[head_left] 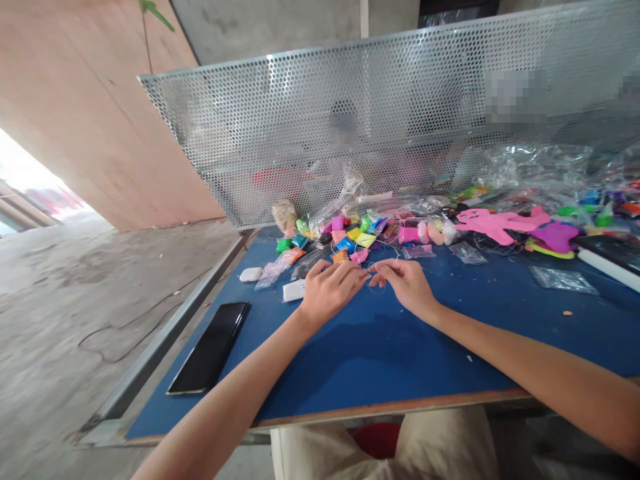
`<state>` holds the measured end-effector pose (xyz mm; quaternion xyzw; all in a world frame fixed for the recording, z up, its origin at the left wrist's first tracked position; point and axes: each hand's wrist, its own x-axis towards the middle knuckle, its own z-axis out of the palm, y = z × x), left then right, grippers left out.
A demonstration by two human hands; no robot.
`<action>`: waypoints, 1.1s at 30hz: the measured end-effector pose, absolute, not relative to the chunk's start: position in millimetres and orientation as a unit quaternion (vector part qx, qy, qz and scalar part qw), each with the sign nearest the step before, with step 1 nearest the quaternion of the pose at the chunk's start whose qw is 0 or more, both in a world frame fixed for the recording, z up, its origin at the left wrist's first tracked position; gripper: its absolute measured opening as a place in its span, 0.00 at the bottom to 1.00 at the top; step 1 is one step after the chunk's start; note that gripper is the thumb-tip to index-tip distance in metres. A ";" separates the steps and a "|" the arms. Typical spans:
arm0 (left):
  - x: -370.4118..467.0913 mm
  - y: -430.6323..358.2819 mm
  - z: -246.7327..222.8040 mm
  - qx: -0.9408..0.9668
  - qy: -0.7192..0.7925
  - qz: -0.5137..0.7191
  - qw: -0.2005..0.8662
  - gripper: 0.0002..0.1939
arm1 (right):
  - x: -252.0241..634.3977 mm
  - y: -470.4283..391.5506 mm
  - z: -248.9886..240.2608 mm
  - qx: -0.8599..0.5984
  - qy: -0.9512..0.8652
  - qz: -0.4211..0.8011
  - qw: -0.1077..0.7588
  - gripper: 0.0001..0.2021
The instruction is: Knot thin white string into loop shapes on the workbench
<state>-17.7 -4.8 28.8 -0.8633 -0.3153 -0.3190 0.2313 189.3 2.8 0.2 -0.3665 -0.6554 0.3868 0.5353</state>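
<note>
Over the blue tabletop (350,363), my left hand (330,285) and my right hand (404,281) meet with fingertips almost touching. Both pinch a thin, pale thread (379,291), which hangs in a small loop between and below the fingers. Other fine strands trail off behind my hands among the packets; whether they belong to the same thread I cannot tell. Just beyond my fingers lie small colourful packets, among them a yellow packet (366,240) and an orange packet (341,257). A white block (294,290) sits beside my left hand.
A black phone (210,350) lies at the left. Behind it rests a rounded white case (251,274). A perforated metal panel (310,120) stands along the back. Pink cut-out figure (493,223), plastic bags (540,167) and a flat clear packet (564,280) occupy the right side.
</note>
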 end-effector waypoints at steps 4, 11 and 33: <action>-19.7 -2.9 29.1 -0.858 -0.318 -0.308 0.260 0.12 | 190.5 -0.1 2.8 -0.370 -0.679 0.365 0.519 0.15; -19.6 0.8 23.3 -0.862 -0.330 -0.310 0.229 0.18 | 191.2 -5.0 5.8 -0.382 -0.716 0.324 0.486 0.14; -17.3 8.9 19.8 -0.865 -0.332 -0.286 0.245 0.23 | 186.6 5.2 -1.8 -0.349 -0.628 0.490 0.494 0.10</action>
